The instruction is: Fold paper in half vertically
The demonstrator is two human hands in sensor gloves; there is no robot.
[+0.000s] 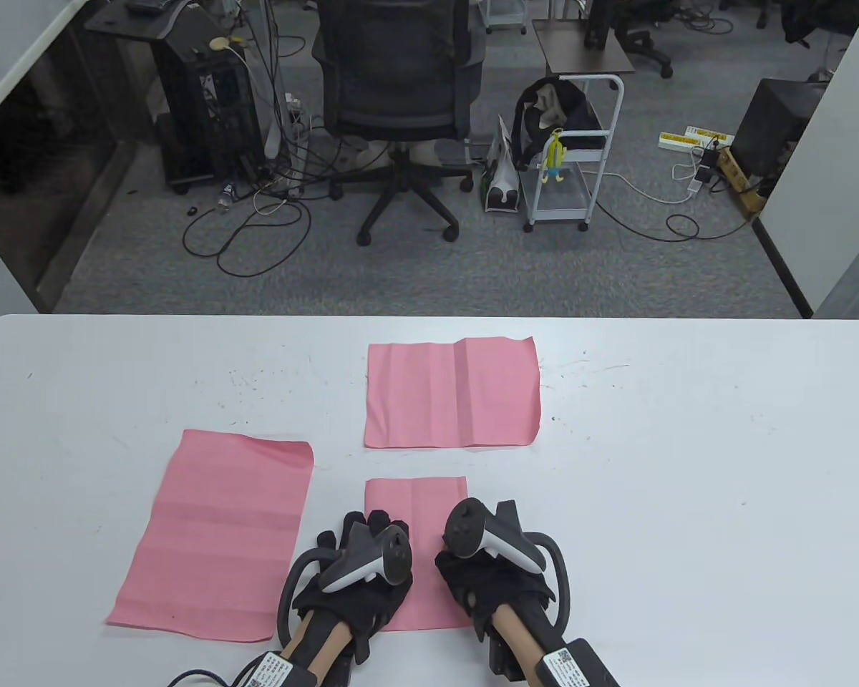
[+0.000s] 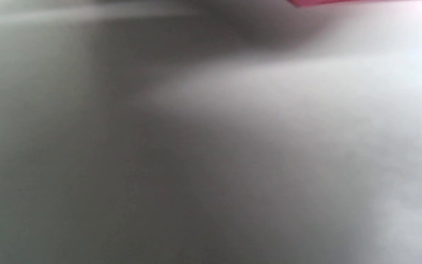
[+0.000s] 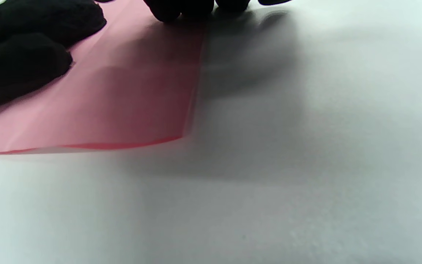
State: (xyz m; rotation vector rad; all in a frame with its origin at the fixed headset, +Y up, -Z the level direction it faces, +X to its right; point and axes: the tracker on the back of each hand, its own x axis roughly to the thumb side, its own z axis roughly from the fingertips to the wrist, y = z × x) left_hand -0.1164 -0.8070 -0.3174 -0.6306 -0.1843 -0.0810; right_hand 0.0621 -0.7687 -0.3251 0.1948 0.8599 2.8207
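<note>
A folded pink paper (image 1: 415,504) lies at the table's near centre, its long side running away from me. My left hand (image 1: 364,526) rests flat on its left part with the fingers spread. My right hand (image 1: 472,533) rests on its right part; the tracker hides most of its fingers. In the right wrist view the paper (image 3: 123,95) lies flat, with its near right corner showing, and black gloved fingertips (image 3: 167,9) touch it close to its right edge. The left wrist view is blurred and shows only a red sliver of paper (image 2: 343,2) at its top edge.
A larger creased pink sheet (image 1: 452,393) lies flat beyond the hands at the table's centre. Another pink sheet (image 1: 218,533) lies to the left of my left hand. The white table (image 1: 687,465) ends at its far edge; an office chair (image 1: 401,107) stands beyond it.
</note>
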